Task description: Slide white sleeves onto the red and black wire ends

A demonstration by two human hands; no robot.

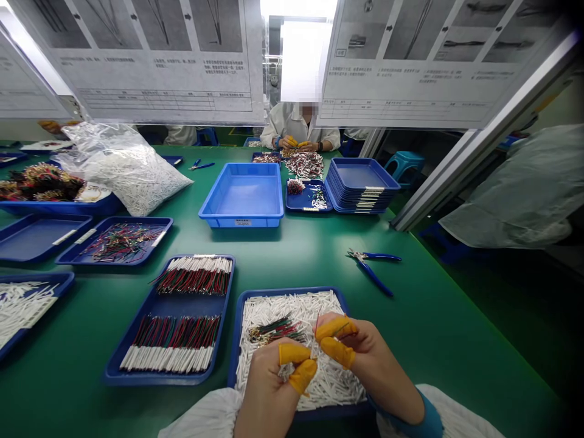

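Note:
Over a blue tray (238, 340) heaped with short white tubes (337, 389), my two hands meet, yellow covers on the thumbs and forefingers. My left hand (285, 371) is closed in a pinch at what looks like a small white tube, mostly hidden by the fingertips. Thin red and green wires (317, 323) stick out from the pinch of my right hand (349, 344). Just behind my left hand, a bundle of red, green and black wires (278, 329) lies on the white tubes.
Left of my hands, a blue tray (182, 304) holds two rows of white-ended wires. Blue-handled cutters (371, 267) lie to the right. Further back are a larger blue bin (241, 198), stacked trays (362, 185) and a plastic bag (132, 170). A person (301, 131) works opposite.

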